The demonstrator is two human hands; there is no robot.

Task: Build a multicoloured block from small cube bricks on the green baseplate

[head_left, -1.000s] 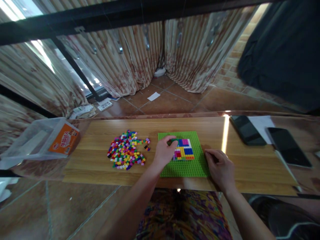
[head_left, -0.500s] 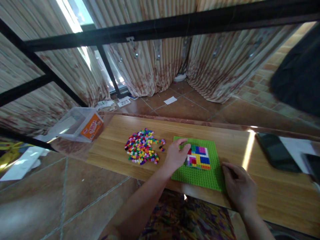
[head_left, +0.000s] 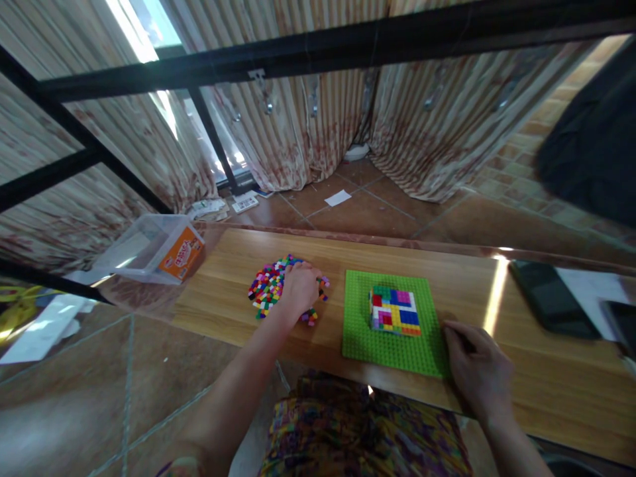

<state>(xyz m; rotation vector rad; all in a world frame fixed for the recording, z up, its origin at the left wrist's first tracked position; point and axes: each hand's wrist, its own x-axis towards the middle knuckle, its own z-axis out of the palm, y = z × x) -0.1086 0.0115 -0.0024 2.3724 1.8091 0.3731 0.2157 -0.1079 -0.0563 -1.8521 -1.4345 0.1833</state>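
My left hand [head_left: 301, 289] is over a pile of small coloured toy bricks [head_left: 268, 286], its fingers bent and bunched down among them. The fingertips are hidden, so whatever they pinch does not show. To the right of the pile lies a green studded baseplate [head_left: 358, 338]. On it stands a low block of joined bricks [head_left: 395, 311] in red, yellow, blue, white, purple and other colours. My right hand [head_left: 479, 368] rests on the table at the baseplate's right edge, fingers curled in a loose fist with no brick visible in it.
The wooden table [head_left: 218, 311] is long and narrow. A clear plastic bin [head_left: 149, 252] with an orange label stands at its left end. To the right lie a dark tablet-like slab [head_left: 554, 298], white paper [head_left: 591, 301] and another dark device [head_left: 621, 324]. A black metal bar [head_left: 318, 50] crosses beyond the table.
My left hand has moved left, from the brick block on the baseplate to the loose pile. The block's left side is now uncovered. My right hand has stayed in place.
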